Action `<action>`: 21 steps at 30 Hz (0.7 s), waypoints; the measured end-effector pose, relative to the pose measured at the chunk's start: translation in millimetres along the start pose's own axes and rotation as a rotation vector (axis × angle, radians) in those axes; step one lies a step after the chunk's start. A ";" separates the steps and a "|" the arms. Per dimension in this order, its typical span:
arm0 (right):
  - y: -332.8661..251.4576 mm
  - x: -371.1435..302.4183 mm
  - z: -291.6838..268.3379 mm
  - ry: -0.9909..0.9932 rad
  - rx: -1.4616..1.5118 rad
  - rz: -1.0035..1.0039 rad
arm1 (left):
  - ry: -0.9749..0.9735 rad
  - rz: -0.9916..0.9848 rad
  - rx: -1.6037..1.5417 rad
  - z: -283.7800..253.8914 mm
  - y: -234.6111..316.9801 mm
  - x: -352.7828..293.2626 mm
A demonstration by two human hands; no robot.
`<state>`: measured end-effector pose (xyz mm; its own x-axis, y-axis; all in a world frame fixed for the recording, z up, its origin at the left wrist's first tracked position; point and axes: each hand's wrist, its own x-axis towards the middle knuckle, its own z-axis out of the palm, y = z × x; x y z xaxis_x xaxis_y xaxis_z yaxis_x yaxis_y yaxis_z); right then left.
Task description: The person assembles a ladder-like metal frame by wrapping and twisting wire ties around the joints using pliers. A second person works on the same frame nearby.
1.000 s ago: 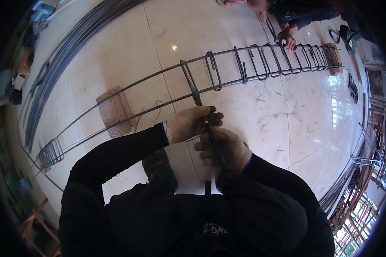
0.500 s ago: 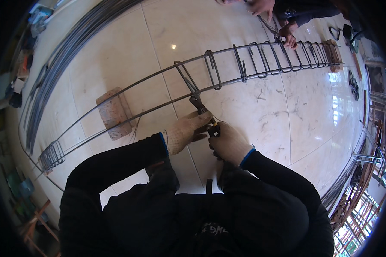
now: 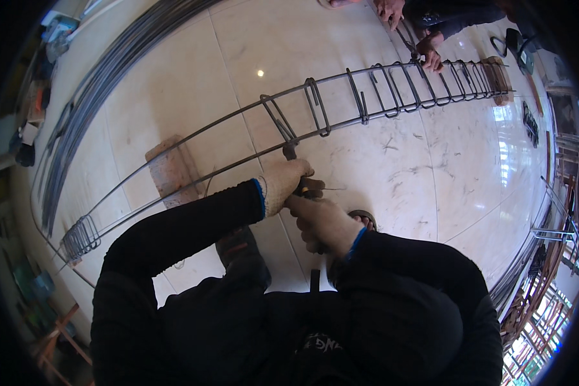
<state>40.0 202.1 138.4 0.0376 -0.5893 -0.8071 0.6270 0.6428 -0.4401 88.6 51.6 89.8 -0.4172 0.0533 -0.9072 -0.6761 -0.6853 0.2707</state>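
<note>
A pair of pincers (image 3: 290,152) has its dark head against a bent steel stirrup (image 3: 278,119), where the stirrup meets the near long rebar (image 3: 238,164). My gloved left hand (image 3: 284,184) is closed around the pincers' neck, just below the head. Behind it, my gloved right hand (image 3: 328,222) grips the handles, which the gloves mostly hide. A thin wire end (image 3: 334,188) sticks out to the right of my left fingers. More stirrups (image 3: 317,108) ring the two long bars toward the right.
A brick block (image 3: 174,168) props the bars at left, another block (image 3: 497,80) at far right. Bundled stirrups (image 3: 80,237) hang at the left end. Loose rebars (image 3: 96,96) lie at upper left. Another person's hands (image 3: 430,51) work on the cage at the top.
Both my hands and the pincers' handles have swung a little left and the right hand lower. The pincers' head stays at the stirrup. A sandalled foot now shows beside my right hand.
</note>
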 end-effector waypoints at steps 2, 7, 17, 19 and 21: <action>6.5 5.5 1.4 0.067 -0.460 -0.179 | -0.014 0.002 -0.026 1.8 -1.5 0.4; -14.4 -9.9 8.6 -0.008 0.075 0.000 | -0.152 0.039 0.044 -14.1 1.1 -12.4; 16.0 20.4 -5.1 -0.260 0.607 0.169 | -0.317 0.039 -0.138 -29.2 -17.2 6.1; 24.9 25.5 -11.5 0.042 -0.016 0.076 | -0.122 0.034 0.051 -30.5 -24.7 12.0; 51.4 43.2 -24.9 0.158 -0.444 -0.031 | -0.121 0.114 0.144 -21.4 -21.7 8.4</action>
<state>54.5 221.8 71.1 -0.1159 -0.5519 -0.8258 0.2312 0.7936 -0.5628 112.8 51.4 69.5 -0.5596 0.0740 -0.8255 -0.6967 -0.5814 0.4202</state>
